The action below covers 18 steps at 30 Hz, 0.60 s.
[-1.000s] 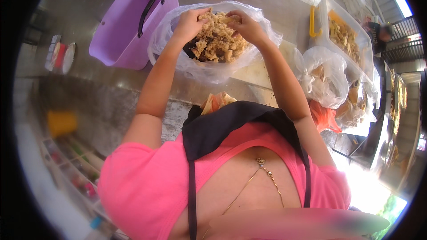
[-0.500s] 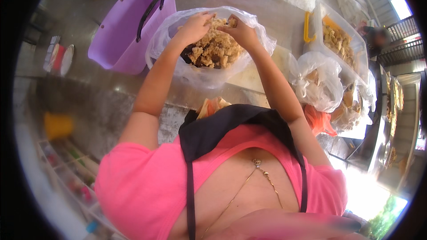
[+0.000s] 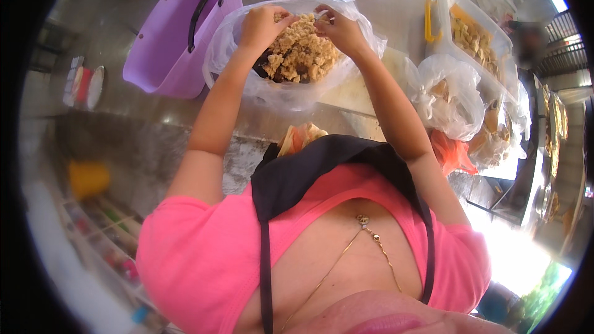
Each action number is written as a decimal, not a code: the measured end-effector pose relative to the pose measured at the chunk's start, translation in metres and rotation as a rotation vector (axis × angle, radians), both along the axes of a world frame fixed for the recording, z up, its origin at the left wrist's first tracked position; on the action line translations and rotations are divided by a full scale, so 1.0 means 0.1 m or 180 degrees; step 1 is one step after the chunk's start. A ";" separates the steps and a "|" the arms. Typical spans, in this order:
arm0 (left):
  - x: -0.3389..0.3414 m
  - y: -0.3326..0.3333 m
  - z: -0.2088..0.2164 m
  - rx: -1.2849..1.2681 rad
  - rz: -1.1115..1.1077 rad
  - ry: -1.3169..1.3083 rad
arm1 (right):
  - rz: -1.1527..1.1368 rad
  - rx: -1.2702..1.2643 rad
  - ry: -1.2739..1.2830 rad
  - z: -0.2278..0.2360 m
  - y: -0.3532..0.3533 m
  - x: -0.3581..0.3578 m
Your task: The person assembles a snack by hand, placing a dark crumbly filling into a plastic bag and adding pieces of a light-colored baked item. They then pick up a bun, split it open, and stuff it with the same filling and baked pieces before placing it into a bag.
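Note:
A clear plastic bag (image 3: 229,37) stands spread wide on the table, holding a heap of crumbly, pale golden-brown food (image 3: 304,49) with darker pieces at its near left. Over the far left of the heap is my left hand (image 3: 263,26), its thumb and fingers closed around a small lump of that food. Across from it, at the far right of the heap, my right hand (image 3: 342,31) is closed in a pinch. A thin whitish strip (image 3: 321,14) shows at its fingertips; whether this belongs to the bag I cannot tell.
A purple basket (image 3: 162,49) with a black handle stands left of the bag. To the right are a clear bin (image 3: 506,55) of yellowish pieces with a yellow handle, a tied plastic bag (image 3: 455,102) and an orange-red bag (image 3: 450,150). A yellow container (image 3: 88,179) is lower left.
Both hands have shifted slightly over the heap, with their fingers curling in more. The whitish strip now shows at my right fingertips. The whole view has tilted a little.

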<state>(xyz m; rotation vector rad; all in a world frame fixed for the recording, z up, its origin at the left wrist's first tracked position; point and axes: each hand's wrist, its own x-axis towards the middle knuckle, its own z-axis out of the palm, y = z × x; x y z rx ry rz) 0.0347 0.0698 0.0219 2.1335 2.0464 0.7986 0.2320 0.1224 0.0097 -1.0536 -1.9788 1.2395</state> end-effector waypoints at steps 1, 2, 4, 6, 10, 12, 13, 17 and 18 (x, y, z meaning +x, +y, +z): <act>-0.01 0.02 -0.05 0.0123 -0.0106 -0.0210 | 0.0004 0.0023 -0.0121 0.01 -0.02 0.00; -0.02 0.04 -0.12 0.0306 -0.0221 -0.0423 | 0.0035 0.0053 -0.0197 0.02 -0.04 0.00; -0.06 0.08 -0.22 0.0540 -0.0463 -0.0603 | 0.0005 0.0981 -0.0361 0.03 -0.07 -0.03; -0.13 0.09 -0.31 0.0437 -0.0612 -0.0534 | -0.0076 0.1365 -0.0488 0.01 -0.09 -0.06; -0.37 0.02 -0.45 -0.0142 -0.0554 -0.0593 | -0.0101 0.1006 -0.1043 -0.04 -0.06 -0.07; -0.47 -0.04 -0.55 -0.0088 -0.0487 -0.0346 | -0.0059 0.1305 -0.1323 -0.04 -0.03 -0.04; -0.50 -0.08 -0.61 -0.0502 -0.0149 -0.0533 | -0.0032 0.1477 -0.1581 -0.01 0.02 -0.01; -0.71 -0.23 -0.69 -0.1154 0.0146 -0.0783 | -0.0244 0.1157 -0.1535 0.03 0.14 0.30; -0.73 -0.28 -0.69 -0.1110 -0.0052 -0.0388 | -0.0227 0.1108 -0.1478 0.02 0.16 0.38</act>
